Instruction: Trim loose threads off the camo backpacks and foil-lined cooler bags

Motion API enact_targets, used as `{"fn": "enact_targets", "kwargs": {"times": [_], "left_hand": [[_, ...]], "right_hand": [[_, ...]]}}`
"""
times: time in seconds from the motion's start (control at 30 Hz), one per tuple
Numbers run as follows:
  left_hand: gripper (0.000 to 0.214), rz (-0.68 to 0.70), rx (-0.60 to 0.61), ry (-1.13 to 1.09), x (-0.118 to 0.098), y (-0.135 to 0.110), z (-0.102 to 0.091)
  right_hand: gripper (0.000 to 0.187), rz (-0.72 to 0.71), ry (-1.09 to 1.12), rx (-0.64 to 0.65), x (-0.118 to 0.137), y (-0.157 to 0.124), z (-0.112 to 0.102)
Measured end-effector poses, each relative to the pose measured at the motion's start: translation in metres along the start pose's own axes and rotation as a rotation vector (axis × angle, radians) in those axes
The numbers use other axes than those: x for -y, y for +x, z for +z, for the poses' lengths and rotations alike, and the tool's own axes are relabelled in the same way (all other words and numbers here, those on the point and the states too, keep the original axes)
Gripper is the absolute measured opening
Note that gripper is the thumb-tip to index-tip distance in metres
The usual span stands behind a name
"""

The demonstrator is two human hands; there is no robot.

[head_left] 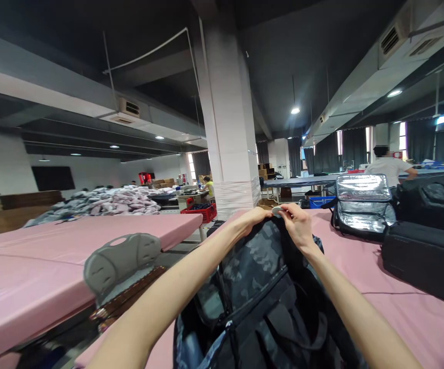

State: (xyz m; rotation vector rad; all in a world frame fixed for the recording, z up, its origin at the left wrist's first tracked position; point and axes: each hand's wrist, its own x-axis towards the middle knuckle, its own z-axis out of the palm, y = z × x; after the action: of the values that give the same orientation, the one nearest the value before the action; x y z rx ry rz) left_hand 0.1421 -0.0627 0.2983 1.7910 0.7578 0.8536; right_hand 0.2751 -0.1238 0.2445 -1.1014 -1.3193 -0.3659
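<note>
A dark camouflage backpack [253, 261] stands in front of me on the pink-covered table, its front pockets and black straps facing me. My left hand [258, 216] is closed on the top edge of the backpack, its fingertips partly hidden. Close beside it, my right hand [298, 224] pinches a small pale round disc [276, 210] at the same edge. What the disc is I cannot make out. The side pocket at the lower left gapes a little and shows a bluish lining.
An open cooler bag with silver lining [363, 205] and a black bag [425, 259] sit on the table [390, 307] at right. At left are a grey chair [124, 259] and another pink table [33, 256]. Behind stand a pillar [229, 128] and a person [388, 169].
</note>
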Motion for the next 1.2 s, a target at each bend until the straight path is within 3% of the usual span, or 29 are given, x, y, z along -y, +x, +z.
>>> {"fn": "enact_targets", "kwargs": {"times": [0.13,0.23,0.33,0.4,0.53,0.63,0.7,0.97,1.2], "left_hand": [[0.015,-0.177,0.081,-0.038,0.007,-0.001,-0.006],[0.019,-0.219,0.111,-0.07,0.012,0.001,-0.008],[0.018,-0.139,0.12,-0.011,0.013,0.004,-0.009],[0.014,-0.048,0.117,0.036,0.009,0.007,-0.008],[0.015,0.2,0.064,0.302,-0.004,0.018,-0.003],[0.007,0.248,0.074,0.452,-0.012,0.029,0.004],[0.005,0.222,0.079,0.473,-0.016,0.036,0.007],[0.036,-0.001,0.153,0.353,-0.027,0.044,0.016],[0.031,-0.171,0.261,0.269,-0.032,0.048,0.016]], "right_hand": [[0.012,0.108,-0.007,0.012,-0.022,-0.019,-0.018],[0.024,0.245,0.029,-0.081,-0.044,-0.031,-0.038],[0.038,0.366,0.124,-0.162,-0.058,-0.032,-0.049],[0.041,0.418,0.205,-0.15,-0.061,-0.029,-0.05],[0.044,0.488,0.36,-0.017,-0.06,-0.028,-0.043],[0.043,0.525,0.45,0.135,-0.055,-0.034,-0.038],[0.041,0.535,0.485,0.198,-0.049,-0.037,-0.038],[0.035,0.493,0.519,0.286,-0.036,-0.042,-0.043],[0.038,0.525,0.55,0.297,-0.039,-0.046,-0.043]]}}
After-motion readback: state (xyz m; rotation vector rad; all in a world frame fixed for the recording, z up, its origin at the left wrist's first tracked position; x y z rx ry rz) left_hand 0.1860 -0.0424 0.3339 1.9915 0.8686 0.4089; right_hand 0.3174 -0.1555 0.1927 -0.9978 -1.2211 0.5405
